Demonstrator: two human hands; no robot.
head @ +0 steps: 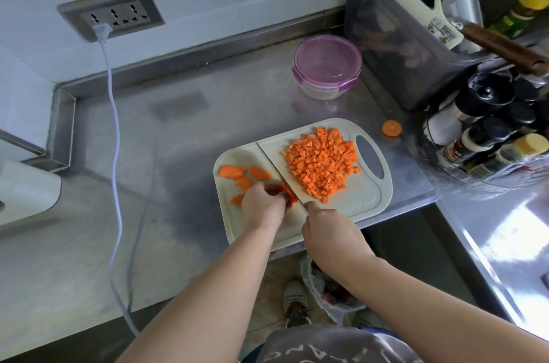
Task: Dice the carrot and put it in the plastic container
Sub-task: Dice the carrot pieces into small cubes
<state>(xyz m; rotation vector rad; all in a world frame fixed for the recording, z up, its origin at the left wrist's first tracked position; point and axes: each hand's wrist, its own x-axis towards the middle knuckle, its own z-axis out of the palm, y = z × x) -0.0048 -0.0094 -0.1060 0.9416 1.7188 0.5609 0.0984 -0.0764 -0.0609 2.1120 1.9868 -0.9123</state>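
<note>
On cutting board (356,199): left hand (261,205) curls over carrot slices (289,193); right hand (329,232) grips knife (280,174), blade seemingly touching them; diced carrot (322,160) just right.

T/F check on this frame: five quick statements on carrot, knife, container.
1. The plastic container has its lid on. True.
2. The diced carrot is in the container. False: it is piled on the cutting board.
3. The right hand grips the knife. True.
4. Nothing is left to dice. False: carrot slices lie left of the blade, some under the left hand.
5. A carrot end lies on the counter, off the board. True.
</note>
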